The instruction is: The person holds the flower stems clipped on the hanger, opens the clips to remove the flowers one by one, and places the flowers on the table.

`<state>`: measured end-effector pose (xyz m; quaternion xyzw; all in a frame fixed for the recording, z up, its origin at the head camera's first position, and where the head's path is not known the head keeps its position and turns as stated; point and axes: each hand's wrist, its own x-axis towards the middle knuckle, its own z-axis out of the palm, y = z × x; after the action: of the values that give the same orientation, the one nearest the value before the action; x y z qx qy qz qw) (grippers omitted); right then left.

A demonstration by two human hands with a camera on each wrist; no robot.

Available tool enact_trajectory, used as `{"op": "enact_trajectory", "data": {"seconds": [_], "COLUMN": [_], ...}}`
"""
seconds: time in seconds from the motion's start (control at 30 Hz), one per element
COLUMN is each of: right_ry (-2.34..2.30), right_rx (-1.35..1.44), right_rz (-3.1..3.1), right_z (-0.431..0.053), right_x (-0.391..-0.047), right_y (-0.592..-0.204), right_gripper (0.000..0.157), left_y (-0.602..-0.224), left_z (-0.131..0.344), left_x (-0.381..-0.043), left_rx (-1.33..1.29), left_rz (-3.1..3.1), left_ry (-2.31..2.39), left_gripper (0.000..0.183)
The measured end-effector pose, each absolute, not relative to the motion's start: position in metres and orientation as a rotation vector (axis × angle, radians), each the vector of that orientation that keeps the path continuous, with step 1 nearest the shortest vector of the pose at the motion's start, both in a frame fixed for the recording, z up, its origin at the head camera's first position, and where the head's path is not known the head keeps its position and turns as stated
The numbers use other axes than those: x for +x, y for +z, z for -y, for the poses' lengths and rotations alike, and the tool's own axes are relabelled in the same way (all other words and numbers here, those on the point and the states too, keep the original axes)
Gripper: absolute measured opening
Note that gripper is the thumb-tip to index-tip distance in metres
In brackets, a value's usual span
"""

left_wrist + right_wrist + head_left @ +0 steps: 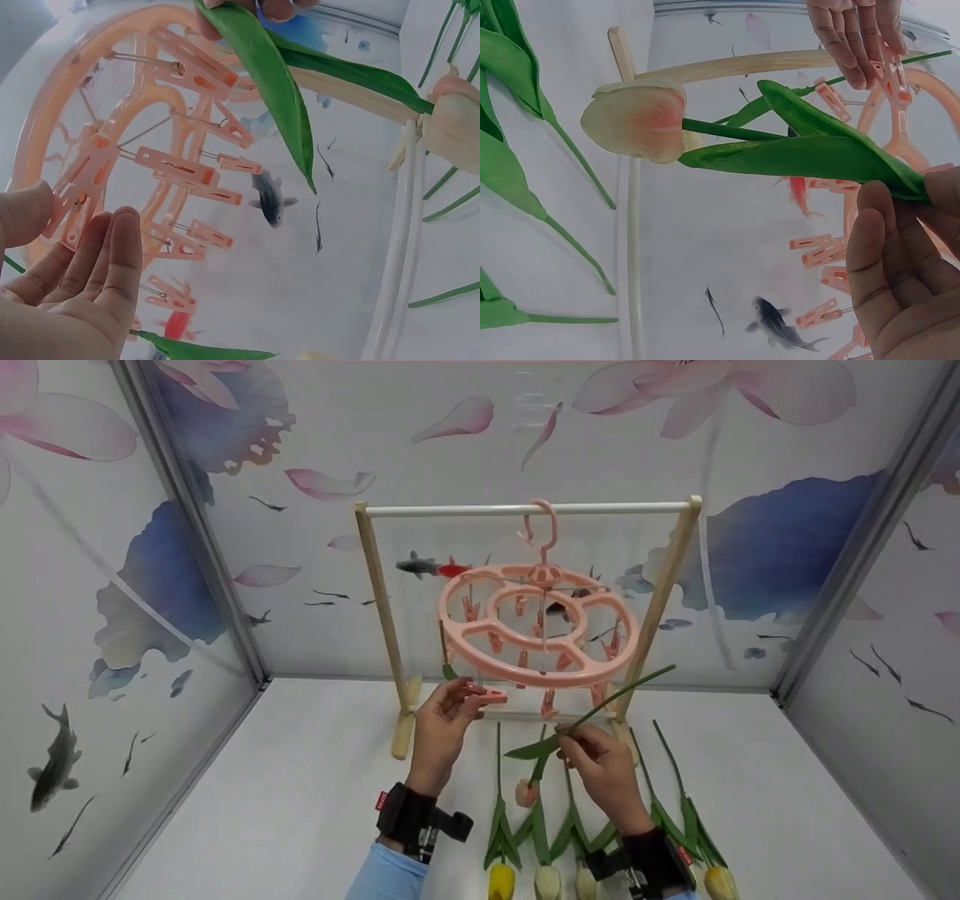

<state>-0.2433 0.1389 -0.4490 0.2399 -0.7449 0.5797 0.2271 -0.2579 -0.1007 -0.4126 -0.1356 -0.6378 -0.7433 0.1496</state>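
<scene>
My left hand [442, 735] pinches a pink clothespin [491, 695] that dangles from the round pink clip hanger [480, 664]. In the left wrist view, thumb and fingers sit on either side of that clothespin [84, 176]. My right hand [604, 772] pinches an artificial tulip by its green stem [626, 690], where the leaves join. Its pale peach bloom [634, 120] points down and its bare stem end slants up to the right, below the hanger's rim. Behind the left hand, part of another green stem [448, 670] shows; the rest is mostly hidden.
The hanger hooks over the white bar [450, 511] of a wooden-legged stand [379, 600]. Several more tulips lie on the white table, including a yellow one [501, 881] and a cream one [547, 883]. Printed panels [322, 540] enclose the back and sides.
</scene>
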Motion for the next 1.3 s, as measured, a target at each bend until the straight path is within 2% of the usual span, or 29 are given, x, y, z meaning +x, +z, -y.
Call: {"op": "enact_trajectory", "data": {"seconds": [0.27,0.7,1.3], "right_ry": [1.689,1.766,1.879], "right_rx": [0.582,0.475,0.292], "right_rz": [2.071,2.083,2.149], "right_z": [-0.142,-0.146,-0.15], "right_x": [-0.241,-0.242,-0.25], "right_y": [-0.452,-0.462,-0.467], "right_gripper": [0.012,0.018,0.02], "left_y": [-0.409,-0.403,-0.405], "left_z": [0.103,0.106,0.109], "left_x": [-0.262,-0.266,-0.27], "left_rx": [-0.362,-0.284,-0.327], "left_rz": [1.859,1.897,2.076], "left_ry": [-2.12,-2.1,-2.059], "left_gripper": [0.039,0.041,0.039]}}
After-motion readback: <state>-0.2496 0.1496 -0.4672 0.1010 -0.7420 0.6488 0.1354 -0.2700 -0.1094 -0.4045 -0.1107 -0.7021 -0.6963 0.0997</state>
